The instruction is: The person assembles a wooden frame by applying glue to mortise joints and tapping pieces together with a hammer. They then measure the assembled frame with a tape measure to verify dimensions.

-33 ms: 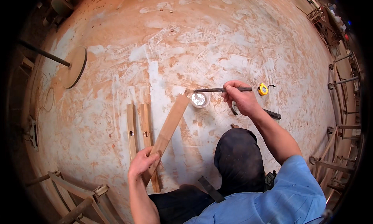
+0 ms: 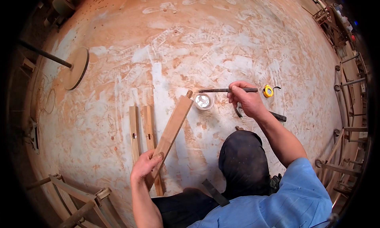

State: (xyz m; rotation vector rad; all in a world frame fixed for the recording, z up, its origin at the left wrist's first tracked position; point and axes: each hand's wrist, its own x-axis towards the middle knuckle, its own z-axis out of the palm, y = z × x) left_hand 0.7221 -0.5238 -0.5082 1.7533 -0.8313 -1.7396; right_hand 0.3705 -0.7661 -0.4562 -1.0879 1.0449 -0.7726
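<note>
My left hand [image 2: 147, 164] is closed round the near part of a flat wooden board [image 2: 174, 123], which slants up and away to the right. A narrow tenon [image 2: 189, 94] sticks out of its far end. Between the fingers of my right hand [image 2: 246, 98] is a thin dark stick [image 2: 215, 90], held almost level. Its left tip hovers just right of the tenon, apart from it, above a small round tub [image 2: 203, 102] with white, shiny contents. Left of the board, two wooden strips [image 2: 134, 129] with small mortises lie side by side on the floor.
A yellow tape measure [image 2: 268, 91] lies right of my right hand. Under that forearm shows a black tool handle [image 2: 278, 116], partly hidden. A round disc with a pole [image 2: 77, 68] stands at far left. Wooden frames [image 2: 75, 196] and metal racks [image 2: 348, 129] line the sides.
The stick's tip has drawn slightly right, away from the board's far end. The board has turned a little, and its tenon shows more plainly.
</note>
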